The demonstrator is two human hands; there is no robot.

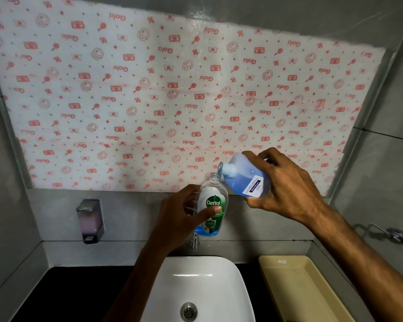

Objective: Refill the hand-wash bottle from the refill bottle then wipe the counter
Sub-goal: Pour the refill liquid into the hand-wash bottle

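Note:
My left hand (184, 214) grips the clear Dettol hand-wash bottle (213, 201), held upright above the white sink (203, 282), its cap off. A shallow layer of blue liquid sits at its bottom. My right hand (286, 189) holds the refill bottle (244, 176) of blue liquid, tipped to the left. The refill bottle's neck is just above the hand-wash bottle's open mouth, and a thin blue stream runs between them.
A chrome tap (195, 241) stands behind the sink, partly hidden by the hand-wash bottle. A cream tray (300, 287) lies on the black counter (79, 296) at the right. A wall soap dispenser (90, 220) hangs at the left. A patterned sheet (172, 101) covers the mirror.

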